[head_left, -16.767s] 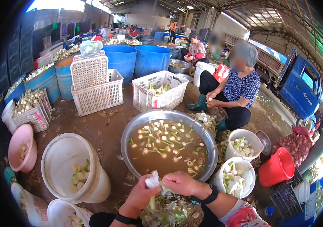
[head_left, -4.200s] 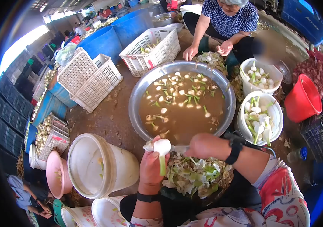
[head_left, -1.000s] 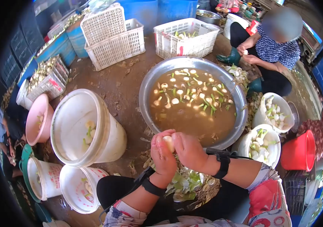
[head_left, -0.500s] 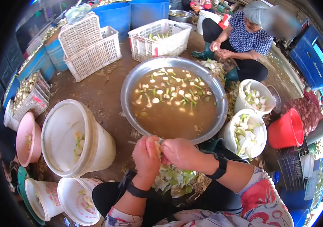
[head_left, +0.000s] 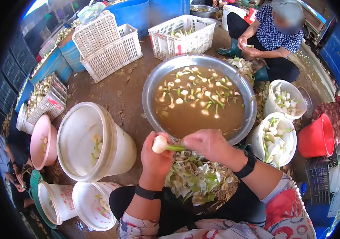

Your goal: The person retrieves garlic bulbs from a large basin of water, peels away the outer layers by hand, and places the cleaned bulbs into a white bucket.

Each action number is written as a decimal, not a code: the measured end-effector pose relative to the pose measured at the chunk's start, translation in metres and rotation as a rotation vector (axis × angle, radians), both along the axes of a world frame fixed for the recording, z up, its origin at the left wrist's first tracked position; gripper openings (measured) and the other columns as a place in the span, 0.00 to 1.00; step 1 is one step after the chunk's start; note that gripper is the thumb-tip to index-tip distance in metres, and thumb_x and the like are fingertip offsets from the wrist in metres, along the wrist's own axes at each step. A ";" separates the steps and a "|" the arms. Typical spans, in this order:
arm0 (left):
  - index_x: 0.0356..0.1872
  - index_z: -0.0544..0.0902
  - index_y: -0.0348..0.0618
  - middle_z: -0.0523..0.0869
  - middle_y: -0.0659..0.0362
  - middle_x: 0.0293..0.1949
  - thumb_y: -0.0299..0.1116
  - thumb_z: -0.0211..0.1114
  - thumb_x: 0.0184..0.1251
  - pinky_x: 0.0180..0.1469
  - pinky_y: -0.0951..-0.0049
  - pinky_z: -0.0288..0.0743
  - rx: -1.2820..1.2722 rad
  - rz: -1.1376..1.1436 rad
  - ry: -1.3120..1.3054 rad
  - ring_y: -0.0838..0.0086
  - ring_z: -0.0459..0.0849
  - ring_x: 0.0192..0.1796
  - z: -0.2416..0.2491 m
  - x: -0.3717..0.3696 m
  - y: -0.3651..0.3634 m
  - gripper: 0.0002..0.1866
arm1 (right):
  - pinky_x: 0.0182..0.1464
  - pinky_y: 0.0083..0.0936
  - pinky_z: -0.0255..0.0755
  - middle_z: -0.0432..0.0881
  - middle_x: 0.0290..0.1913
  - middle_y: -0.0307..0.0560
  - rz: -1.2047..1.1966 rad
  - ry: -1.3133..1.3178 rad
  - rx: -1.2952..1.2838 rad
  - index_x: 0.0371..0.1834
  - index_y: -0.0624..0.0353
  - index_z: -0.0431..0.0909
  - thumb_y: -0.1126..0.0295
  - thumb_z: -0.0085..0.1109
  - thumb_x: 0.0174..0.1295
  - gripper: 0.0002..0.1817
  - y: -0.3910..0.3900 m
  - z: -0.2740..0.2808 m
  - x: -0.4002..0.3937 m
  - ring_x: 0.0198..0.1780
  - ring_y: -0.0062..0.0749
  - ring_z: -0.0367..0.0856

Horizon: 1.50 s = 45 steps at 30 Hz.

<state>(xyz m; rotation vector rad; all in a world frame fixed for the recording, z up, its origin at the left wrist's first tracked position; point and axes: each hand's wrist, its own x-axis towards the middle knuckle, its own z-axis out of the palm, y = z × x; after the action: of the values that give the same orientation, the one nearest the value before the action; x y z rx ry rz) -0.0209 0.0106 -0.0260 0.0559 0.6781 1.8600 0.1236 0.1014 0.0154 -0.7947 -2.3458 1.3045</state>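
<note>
My left hand is closed around a peeled garlic bulb, its round white head up by the thumb. The bulb's green stem points right, towards my right hand. The fingers of that hand are pinched together near the stem's end; what they hold is hidden. Beneath both hands, a heap of garlic peelings lies between my knees. Just beyond them stands a wide metal basin of brown water, with many stemmed garlic bulbs floating in it.
White buckets of garlic and a red bucket stand right. At left are a large white bucket, a pink basin and smaller buckets. White crates stand behind. Another person sits at back right.
My hands were together over the peelings; now they are apart, and the garlic bulb shows in my left hand. The whole view has shifted, so surroundings appear further right.
</note>
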 end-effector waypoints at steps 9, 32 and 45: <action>0.22 0.74 0.40 0.75 0.57 0.22 0.37 0.48 0.57 0.31 0.75 0.68 -0.014 -0.270 -0.231 0.71 0.73 0.27 -0.002 0.001 0.001 0.13 | 0.27 0.30 0.65 0.73 0.20 0.51 0.151 -0.016 -0.009 0.23 0.60 0.75 0.65 0.49 0.53 0.10 -0.010 -0.002 0.007 0.22 0.41 0.72; 0.54 0.69 0.37 0.78 0.54 0.45 0.38 0.55 0.61 0.41 0.76 0.70 0.143 -0.493 0.381 0.72 0.77 0.42 0.008 0.008 -0.010 0.22 | 0.27 0.16 0.67 0.73 0.22 0.36 -0.164 0.198 -0.369 0.29 0.63 0.70 0.68 0.43 0.62 0.11 -0.003 -0.001 0.007 0.23 0.16 0.71; 0.56 0.65 0.39 0.70 0.57 0.47 0.27 0.55 0.58 0.52 0.77 0.62 0.144 -0.050 0.984 0.76 0.68 0.50 0.016 0.008 -0.015 0.23 | 0.27 0.34 0.67 0.74 0.22 0.58 0.164 -0.136 -0.352 0.29 0.62 0.75 0.57 0.48 0.56 0.17 0.005 0.011 -0.003 0.22 0.47 0.74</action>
<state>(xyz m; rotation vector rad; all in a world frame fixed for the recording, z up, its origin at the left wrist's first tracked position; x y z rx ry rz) -0.0125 -0.0042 -0.0102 1.1220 1.1723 1.7637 0.1204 0.1061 0.0262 -0.8268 -2.3578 1.8216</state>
